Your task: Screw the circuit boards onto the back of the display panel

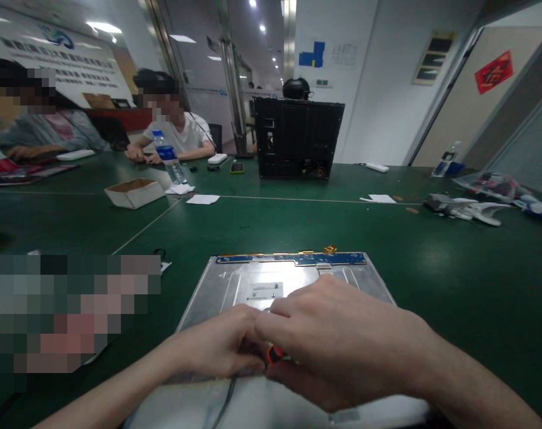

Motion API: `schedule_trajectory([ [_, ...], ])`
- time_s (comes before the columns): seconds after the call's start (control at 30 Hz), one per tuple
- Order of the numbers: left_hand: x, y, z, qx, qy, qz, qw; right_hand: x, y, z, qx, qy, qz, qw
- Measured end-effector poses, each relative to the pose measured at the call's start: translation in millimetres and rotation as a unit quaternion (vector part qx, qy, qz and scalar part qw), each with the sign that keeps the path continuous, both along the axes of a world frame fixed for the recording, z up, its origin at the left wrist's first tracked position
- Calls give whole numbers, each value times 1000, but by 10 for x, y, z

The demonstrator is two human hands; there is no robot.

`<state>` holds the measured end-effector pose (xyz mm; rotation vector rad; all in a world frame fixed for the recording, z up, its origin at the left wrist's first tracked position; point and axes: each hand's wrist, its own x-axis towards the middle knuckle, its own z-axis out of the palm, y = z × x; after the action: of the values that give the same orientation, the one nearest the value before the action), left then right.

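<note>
A silver metal display panel (217,286) lies on the green table in front of me, a narrow blue circuit board (337,258) along its far edge. Both hands meet over the panel's near part. My left hand (228,345) is closed, its fingertips pinched where a black cable (228,399) emerges toward me. My right hand (337,339) curls over a small red-orange and black piece (275,354), seemingly a tool handle; its kind is hidden by the fingers. What lies directly between the fingertips cannot be seen.
A white open box (134,193), water bottle (167,158) and paper slips (203,199) lie beyond to the left. A black monitor-like casing (297,137) stands at the back. A grey-and-white object (462,207) lies right. Two people (172,128) sit across at the left.
</note>
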<state>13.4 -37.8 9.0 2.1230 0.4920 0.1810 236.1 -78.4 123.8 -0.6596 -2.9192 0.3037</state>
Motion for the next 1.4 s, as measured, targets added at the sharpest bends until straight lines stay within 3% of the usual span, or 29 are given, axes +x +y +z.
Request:
schedule_trajectory([
  [0.33, 6, -5, 11, 15, -2, 4, 1000, 2, -1, 32, -17, -17, 11, 1000],
  [0.73, 4, -30, -12, -51, -23, 11, 998, -5, 0, 7, 12, 9, -6, 1000],
  [0.87, 33, -14, 28, -14, -42, -10, 999, -16, 12, -9, -4, 20, -31, 999],
  [1.13, -26, 16, -4, 36, 0, -11, 999, -4, 7, 18, 7, 9, -4, 1000],
  [1.4, -45, -25, -50, 35, 34, 7, 999, 18, 16, -15, 51, 6, -5, 999],
])
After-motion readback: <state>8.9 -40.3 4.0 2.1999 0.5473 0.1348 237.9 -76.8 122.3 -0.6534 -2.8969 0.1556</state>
